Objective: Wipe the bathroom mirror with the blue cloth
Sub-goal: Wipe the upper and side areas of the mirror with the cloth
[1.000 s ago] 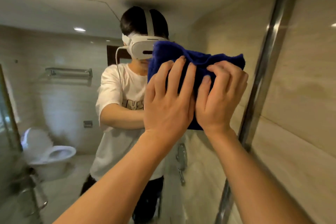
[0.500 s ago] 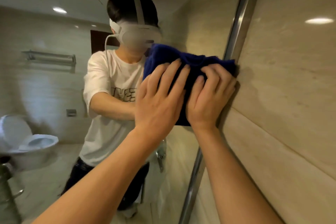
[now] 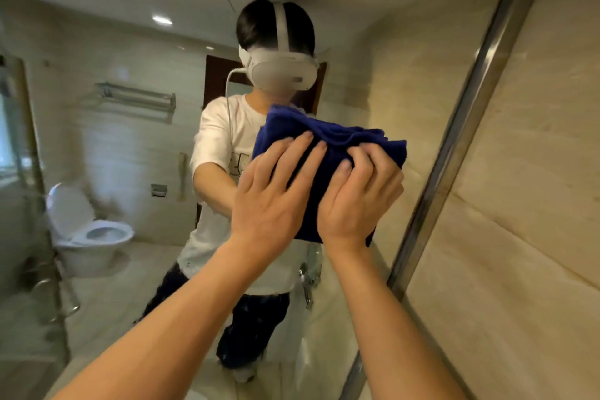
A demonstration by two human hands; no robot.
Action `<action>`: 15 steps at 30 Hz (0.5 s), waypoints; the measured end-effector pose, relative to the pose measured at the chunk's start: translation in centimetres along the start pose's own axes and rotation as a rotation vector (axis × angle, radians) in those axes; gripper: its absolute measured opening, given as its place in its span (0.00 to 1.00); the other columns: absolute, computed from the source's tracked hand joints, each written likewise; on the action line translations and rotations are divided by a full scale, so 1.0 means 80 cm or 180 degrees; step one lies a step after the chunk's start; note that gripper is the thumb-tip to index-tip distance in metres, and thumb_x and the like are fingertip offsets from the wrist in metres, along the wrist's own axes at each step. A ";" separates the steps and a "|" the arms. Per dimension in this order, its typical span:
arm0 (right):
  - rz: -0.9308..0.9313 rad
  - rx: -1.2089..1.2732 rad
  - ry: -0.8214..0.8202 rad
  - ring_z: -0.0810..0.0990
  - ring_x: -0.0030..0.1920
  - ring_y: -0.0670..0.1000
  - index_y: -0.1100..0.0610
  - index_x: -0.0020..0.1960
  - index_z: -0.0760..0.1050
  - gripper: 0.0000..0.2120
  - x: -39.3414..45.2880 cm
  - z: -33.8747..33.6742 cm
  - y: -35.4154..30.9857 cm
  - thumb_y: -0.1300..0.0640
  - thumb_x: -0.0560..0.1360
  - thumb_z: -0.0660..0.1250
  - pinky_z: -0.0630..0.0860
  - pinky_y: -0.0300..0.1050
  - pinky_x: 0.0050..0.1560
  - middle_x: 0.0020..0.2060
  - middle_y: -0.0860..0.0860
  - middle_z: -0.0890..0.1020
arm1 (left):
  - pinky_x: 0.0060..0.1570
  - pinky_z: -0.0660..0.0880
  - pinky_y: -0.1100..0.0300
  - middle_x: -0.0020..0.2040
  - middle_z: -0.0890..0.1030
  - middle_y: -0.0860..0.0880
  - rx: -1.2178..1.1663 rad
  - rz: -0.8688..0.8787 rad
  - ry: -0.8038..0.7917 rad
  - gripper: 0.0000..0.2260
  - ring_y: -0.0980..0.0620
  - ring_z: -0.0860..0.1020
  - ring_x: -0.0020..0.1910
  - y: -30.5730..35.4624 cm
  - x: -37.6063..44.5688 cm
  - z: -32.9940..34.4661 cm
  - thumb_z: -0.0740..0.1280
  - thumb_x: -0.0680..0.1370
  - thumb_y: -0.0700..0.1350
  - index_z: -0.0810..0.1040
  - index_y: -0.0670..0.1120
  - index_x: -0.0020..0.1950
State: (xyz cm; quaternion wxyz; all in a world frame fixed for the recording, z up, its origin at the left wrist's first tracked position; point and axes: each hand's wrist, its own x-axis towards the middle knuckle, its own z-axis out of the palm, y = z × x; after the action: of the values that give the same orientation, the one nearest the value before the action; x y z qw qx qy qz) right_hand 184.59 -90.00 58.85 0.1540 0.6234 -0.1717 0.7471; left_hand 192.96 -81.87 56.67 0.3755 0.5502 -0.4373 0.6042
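both hands up on the mirror, left hand flat with fingers spread on the blue cloth, right hand fingers curled into its bunched top edge, cloth pressed against glass near the metal frame, toilet reflected at left

The dark print on the reflected white T-shirt cannot be read.

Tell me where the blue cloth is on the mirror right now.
In the head view, the folded blue terry cloth sits right of centre, pressed to the large wall mirror under both hands, near the mirror's metal right frame.
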 end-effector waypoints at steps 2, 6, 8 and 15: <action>-0.0022 0.0041 0.0017 0.77 0.52 0.60 0.58 0.58 0.71 0.07 -0.005 0.005 -0.021 0.61 0.80 0.60 0.70 0.53 0.50 0.55 0.57 0.78 | 0.65 0.69 0.53 0.70 0.74 0.45 0.0075 -0.0031 0.0008 0.16 0.46 0.69 0.68 -0.017 -0.003 -0.012 0.62 0.82 0.42 0.75 0.45 0.70; -0.0141 0.0129 0.0027 0.76 0.52 0.60 0.58 0.57 0.72 0.09 -0.011 0.020 -0.069 0.66 0.77 0.64 0.70 0.53 0.51 0.56 0.55 0.77 | 0.66 0.68 0.52 0.70 0.74 0.44 0.0174 -0.0087 0.0060 0.17 0.45 0.70 0.68 -0.061 -0.015 -0.034 0.62 0.82 0.42 0.75 0.44 0.71; -0.0138 0.0161 0.0031 0.76 0.52 0.60 0.58 0.56 0.72 0.10 -0.013 0.027 -0.090 0.67 0.76 0.65 0.70 0.52 0.51 0.54 0.57 0.79 | 0.67 0.66 0.53 0.71 0.72 0.45 0.0207 -0.0095 0.0057 0.18 0.45 0.69 0.69 -0.082 -0.018 -0.043 0.62 0.82 0.42 0.74 0.44 0.71; -0.0074 0.0303 -0.0033 0.76 0.53 0.60 0.59 0.56 0.75 0.10 -0.026 0.051 -0.169 0.67 0.75 0.66 0.70 0.52 0.52 0.54 0.57 0.79 | 0.65 0.67 0.51 0.71 0.73 0.44 0.0200 -0.0093 -0.0007 0.18 0.44 0.70 0.69 -0.159 -0.030 -0.081 0.61 0.82 0.43 0.73 0.45 0.72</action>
State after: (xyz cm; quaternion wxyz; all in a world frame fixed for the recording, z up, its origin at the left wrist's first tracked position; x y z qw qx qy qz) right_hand 194.54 -79.79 58.33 0.1319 0.6359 -0.1295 0.7493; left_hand 202.94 -71.44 55.64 0.3662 0.5687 -0.4104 0.6115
